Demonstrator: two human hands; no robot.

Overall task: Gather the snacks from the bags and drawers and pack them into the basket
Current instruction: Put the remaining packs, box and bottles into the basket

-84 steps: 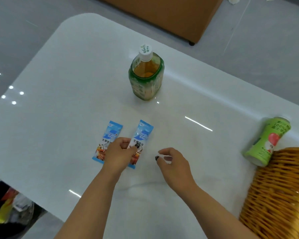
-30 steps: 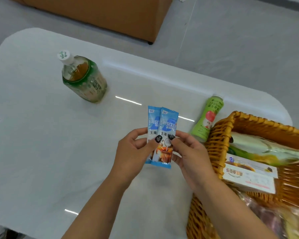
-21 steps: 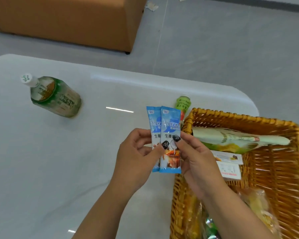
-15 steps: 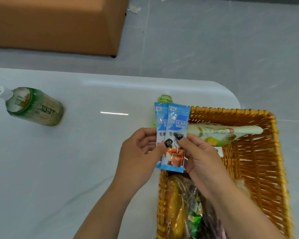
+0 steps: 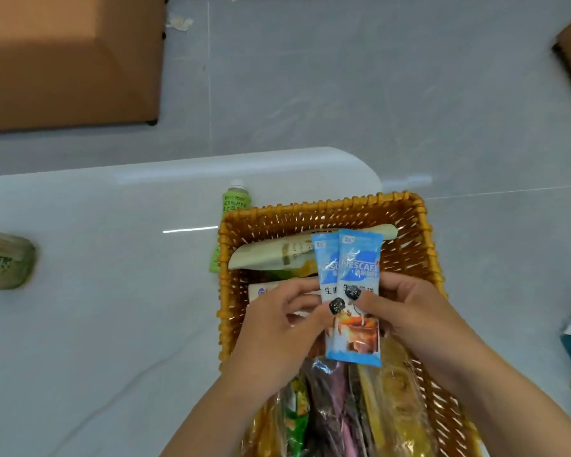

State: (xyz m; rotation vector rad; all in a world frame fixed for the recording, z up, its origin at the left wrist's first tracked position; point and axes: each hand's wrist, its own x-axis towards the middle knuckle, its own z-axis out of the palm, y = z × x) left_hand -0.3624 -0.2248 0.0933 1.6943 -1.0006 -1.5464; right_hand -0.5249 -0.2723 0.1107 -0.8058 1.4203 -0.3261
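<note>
Both hands pinch two blue coffee sachets (image 5: 350, 291) together above the wicker basket (image 5: 323, 209), the left hand (image 5: 277, 328) and right hand (image 5: 409, 311) meeting thumb to thumb across the packets. Snack packs (image 5: 343, 407) already fill the basket. Just beyond its far left corner stands a green bottle (image 5: 234, 201) on the white table (image 5: 96, 324).

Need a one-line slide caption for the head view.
Left hand and right hand hold two blue coffee sachets over the woven wicker basket.
</note>
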